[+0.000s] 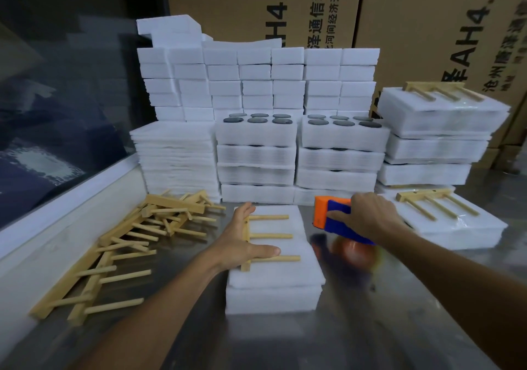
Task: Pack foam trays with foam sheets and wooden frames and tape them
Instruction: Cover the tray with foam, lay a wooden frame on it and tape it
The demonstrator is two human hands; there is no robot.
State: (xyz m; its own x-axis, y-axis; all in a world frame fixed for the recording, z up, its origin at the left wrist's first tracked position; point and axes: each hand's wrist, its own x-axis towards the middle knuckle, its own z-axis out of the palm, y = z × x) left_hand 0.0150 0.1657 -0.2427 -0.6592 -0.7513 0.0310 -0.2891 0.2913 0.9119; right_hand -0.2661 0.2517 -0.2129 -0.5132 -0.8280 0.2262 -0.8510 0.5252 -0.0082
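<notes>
A white foam tray (271,298) lies on the metal table in front of me, covered by a foam sheet (285,272). On the sheet rests a wooden frame (271,236) with three pegs pointing right. My left hand (242,244) lies flat over the frame's bar, fingers straight, thumb on the nearest peg. My right hand (370,215) grips a blue and orange tape dispenser (332,215), held just above the table right of the tray. The dispenser's lower part is blurred.
A heap of loose wooden frames (137,238) lies at the left by a white ledge. Stacks of foam trays with dark round parts (256,153), foam sheets (176,158) and foam blocks stand behind. Taped packs with frames (439,221) sit right. Cardboard boxes (413,7) rise at the back.
</notes>
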